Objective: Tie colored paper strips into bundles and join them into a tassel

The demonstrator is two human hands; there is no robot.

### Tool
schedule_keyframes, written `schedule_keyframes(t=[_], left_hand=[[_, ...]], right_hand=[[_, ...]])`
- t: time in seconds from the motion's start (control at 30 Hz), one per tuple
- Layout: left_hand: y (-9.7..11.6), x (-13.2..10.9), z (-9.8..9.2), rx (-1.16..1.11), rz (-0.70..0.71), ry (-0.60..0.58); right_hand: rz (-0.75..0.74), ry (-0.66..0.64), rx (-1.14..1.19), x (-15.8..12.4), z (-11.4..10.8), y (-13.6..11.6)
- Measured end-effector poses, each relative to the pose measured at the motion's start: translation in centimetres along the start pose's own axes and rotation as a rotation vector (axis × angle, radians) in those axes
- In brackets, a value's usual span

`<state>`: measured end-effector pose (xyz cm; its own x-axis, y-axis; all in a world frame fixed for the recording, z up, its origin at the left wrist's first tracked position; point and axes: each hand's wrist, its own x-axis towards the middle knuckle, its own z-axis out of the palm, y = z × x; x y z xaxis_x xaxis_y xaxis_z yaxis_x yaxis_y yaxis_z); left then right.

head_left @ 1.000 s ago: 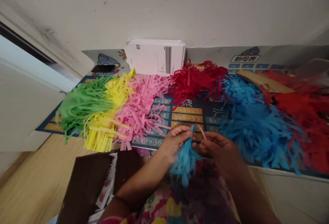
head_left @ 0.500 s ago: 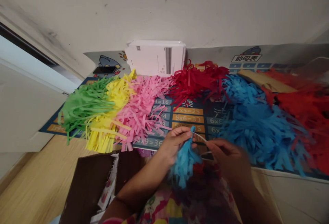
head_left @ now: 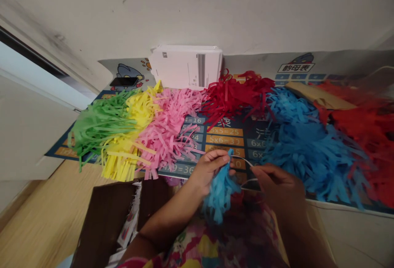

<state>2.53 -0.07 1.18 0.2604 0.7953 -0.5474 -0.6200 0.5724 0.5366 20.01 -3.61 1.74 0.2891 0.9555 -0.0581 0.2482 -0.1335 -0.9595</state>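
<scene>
My left hand (head_left: 212, 169) pinches the top of a light blue paper tassel (head_left: 222, 194), whose fringe hangs down over my lap. From the tassel's top a thin white string (head_left: 243, 159) runs to my right hand (head_left: 275, 184), which is closed on it between thumb and fingers. Part of the string loops below, between the hands. Blue fringed tassels (head_left: 308, 157) lie in a pile just past my right hand. Dark red tassels (head_left: 237, 93) lie beyond both hands, and pink tassels (head_left: 169, 132) are to the left.
Yellow tassels (head_left: 123, 157) and green tassels (head_left: 101, 122) lie at the left, red tassels (head_left: 369, 128) at the right under a brown paper piece (head_left: 320, 95). A white box (head_left: 187, 67) stands against the wall near a phone (head_left: 124, 81). Below sits an open cardboard box (head_left: 101, 218).
My right hand has moved slightly to the right, drawing the string farther from the tassel. The left hand keeps its pinch at nearly the same spot.
</scene>
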Motion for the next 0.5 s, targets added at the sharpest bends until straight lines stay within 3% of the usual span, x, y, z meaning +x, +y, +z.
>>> schedule_keyframes(t=[0.27,0.4,0.5], left_hand=[[-0.4,0.2,0.1,0.041,0.042,-0.025],[-0.8,0.0,0.4,0.127,0.168,-0.091],[-1.0,-0.5,0.3,0.328,0.341,-0.112]], right_hand=[[-0.085,-0.093,-0.072,0.1,-0.4,0.2],[-0.081,-0.188,-0.090,0.1,-0.4,0.4],[-0.006,-0.325,-0.014,0.4,-0.4,0.8]])
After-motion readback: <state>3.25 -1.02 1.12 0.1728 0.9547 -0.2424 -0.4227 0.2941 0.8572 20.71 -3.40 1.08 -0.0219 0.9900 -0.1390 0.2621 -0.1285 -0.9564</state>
